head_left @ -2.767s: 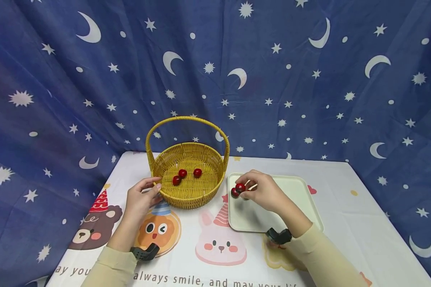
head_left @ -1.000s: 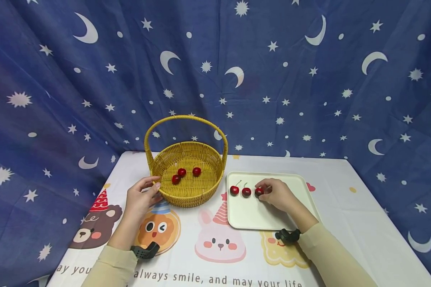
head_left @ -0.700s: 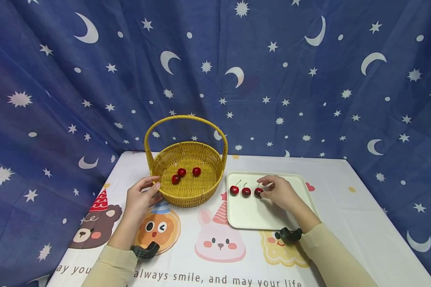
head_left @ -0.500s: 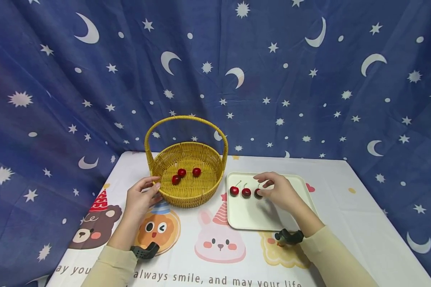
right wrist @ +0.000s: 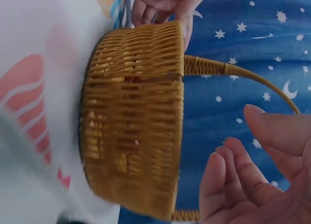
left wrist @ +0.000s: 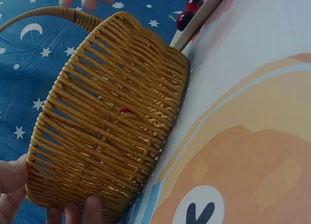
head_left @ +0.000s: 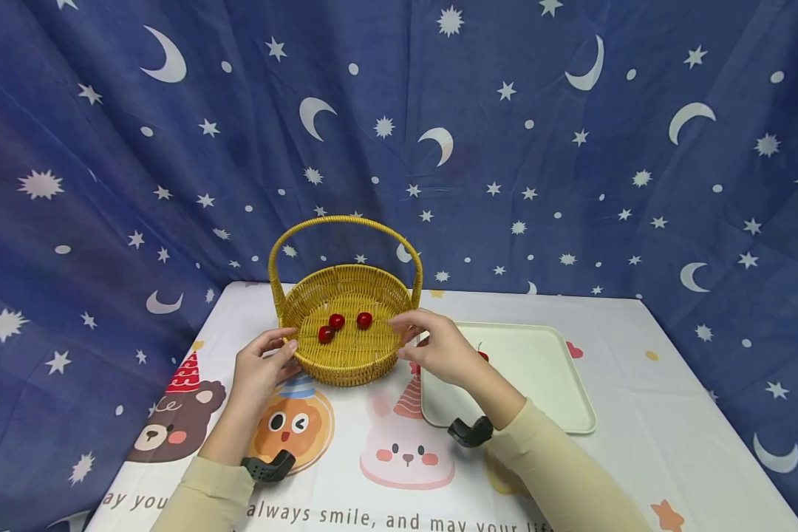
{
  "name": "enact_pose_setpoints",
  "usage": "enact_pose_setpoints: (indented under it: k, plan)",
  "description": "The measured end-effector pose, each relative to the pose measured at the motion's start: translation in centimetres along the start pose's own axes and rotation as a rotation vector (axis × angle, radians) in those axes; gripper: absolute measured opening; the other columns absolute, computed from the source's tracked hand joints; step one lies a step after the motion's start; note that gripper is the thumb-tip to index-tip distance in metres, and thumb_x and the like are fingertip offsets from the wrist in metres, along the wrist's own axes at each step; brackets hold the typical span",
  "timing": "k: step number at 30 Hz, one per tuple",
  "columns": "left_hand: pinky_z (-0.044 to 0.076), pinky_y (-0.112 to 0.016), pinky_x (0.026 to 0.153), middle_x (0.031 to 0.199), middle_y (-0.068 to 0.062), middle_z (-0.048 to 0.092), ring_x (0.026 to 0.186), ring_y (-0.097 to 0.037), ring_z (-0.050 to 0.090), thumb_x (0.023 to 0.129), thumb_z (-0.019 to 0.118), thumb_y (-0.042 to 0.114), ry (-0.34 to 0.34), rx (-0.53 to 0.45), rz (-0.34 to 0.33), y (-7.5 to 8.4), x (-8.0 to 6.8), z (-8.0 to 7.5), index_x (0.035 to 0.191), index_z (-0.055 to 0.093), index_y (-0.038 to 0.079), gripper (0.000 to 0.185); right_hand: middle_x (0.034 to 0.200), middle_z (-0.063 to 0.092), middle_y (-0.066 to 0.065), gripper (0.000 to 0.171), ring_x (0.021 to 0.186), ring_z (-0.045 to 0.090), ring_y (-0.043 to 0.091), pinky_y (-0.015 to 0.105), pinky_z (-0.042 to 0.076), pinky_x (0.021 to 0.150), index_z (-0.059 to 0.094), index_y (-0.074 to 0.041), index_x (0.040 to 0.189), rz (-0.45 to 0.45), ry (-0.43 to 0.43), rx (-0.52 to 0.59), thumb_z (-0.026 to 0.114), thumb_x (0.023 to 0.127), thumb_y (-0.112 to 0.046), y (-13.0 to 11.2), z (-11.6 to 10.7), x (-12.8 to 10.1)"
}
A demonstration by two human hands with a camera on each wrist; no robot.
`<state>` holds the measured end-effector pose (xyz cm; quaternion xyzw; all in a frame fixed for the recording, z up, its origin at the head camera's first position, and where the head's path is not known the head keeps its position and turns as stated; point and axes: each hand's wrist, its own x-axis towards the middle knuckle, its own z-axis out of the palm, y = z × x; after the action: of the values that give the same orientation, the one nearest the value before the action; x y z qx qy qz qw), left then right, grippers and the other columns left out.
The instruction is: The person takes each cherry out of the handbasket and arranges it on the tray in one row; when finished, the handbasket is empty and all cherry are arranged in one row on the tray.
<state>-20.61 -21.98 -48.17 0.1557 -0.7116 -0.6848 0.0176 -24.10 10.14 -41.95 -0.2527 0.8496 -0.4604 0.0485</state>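
Wicker basket (head_left: 346, 325), round and yellow with an arched handle, stands on the printed tablecloth (head_left: 386, 458) and serves as the landmark for everything else. Three red cherries (head_left: 336, 321) lie on its woven floor, close together. At the basket's left rim the left hand (head_left: 261, 367) holds the wall, thumb on the rim and fingers curled round the outside; the left wrist view shows its fingertips (left wrist: 92, 209) pressed against the weave. At the basket's right rim the right hand (head_left: 439, 347) hovers with fingers spread apart and loosely bent, holding nothing, thumb and forefinger just above the rim. Just to the right of the basket lies a pale square tray (head_left: 539, 377); one more cherry (head_left: 482, 355) peeks out behind the right hand on it.
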Motion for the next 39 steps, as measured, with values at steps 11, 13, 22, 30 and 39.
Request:
enact_pose_setpoints:
  k: [11, 13, 22, 30, 39]
  plan:
    - [0.067, -0.032, 0.094, 0.129, -0.006, 0.049, 0.102, -0.009, 0.07, 0.108, 0.067, 0.022, 0.013, 0.009, 0.014, -0.2, 0.1, -0.1, 0.152, 0.061, 0.013, 0.045, 0.126, 0.073, 0.016, 0.049, 0.106, 0.071, 0.025, 0.036, 0.065, 0.086, 0.07, -0.015, 0.139, 0.035, -0.061, -0.053, 0.081, 0.093, -0.001, 0.2, 3.6, 6.8]
    - [0.067, -0.032, 0.094, 0.129, -0.006, 0.049, 0.101, -0.008, 0.07, 0.108, 0.067, 0.021, 0.014, 0.006, 0.014, -0.2, 0.1, -0.1, 0.152, 0.061, 0.013, 0.045, 0.124, 0.073, 0.015, 0.049, 0.103, 0.071, 0.023, 0.034, 0.064, 0.084, 0.07, -0.014, 0.14, 0.032, -0.072, -0.098, 0.081, 0.094, -0.002, 0.6, 4.1, 7.8]
    - [0.067, -0.033, 0.094, 0.129, -0.009, 0.05, 0.103, -0.01, 0.071, 0.108, 0.067, 0.019, 0.01, -0.005, 0.025, -0.3, 0.0, -0.1, 0.15, 0.062, 0.011, 0.042, 0.113, 0.073, 0.014, 0.05, 0.091, 0.064, 0.022, 0.025, 0.05, 0.066, 0.071, -0.009, 0.137, 0.095, -0.104, -0.242, 0.068, 0.091, 0.01, 2.0, 4.7, 10.7]
    - [0.067, -0.033, 0.094, 0.128, -0.01, 0.05, 0.105, -0.012, 0.071, 0.108, 0.067, 0.02, 0.006, -0.003, 0.03, -0.3, 0.0, -0.2, 0.148, 0.063, 0.012, 0.041, 0.118, 0.072, 0.011, 0.056, 0.094, 0.064, 0.024, 0.03, 0.053, 0.072, 0.067, -0.01, 0.143, 0.222, -0.132, -0.38, 0.069, 0.09, 0.007, 1.9, 5.5, 11.6]
    - [0.068, -0.032, 0.092, 0.128, -0.01, 0.05, 0.099, -0.009, 0.07, 0.108, 0.067, 0.019, 0.011, 0.002, 0.017, -0.4, 0.1, -0.2, 0.146, 0.066, 0.014, 0.038, 0.131, 0.072, 0.009, 0.048, 0.121, 0.065, 0.026, 0.04, 0.059, 0.105, 0.072, -0.011, 0.136, 0.243, -0.215, -0.418, 0.084, 0.09, -0.01, 2.0, 6.6, 12.3]
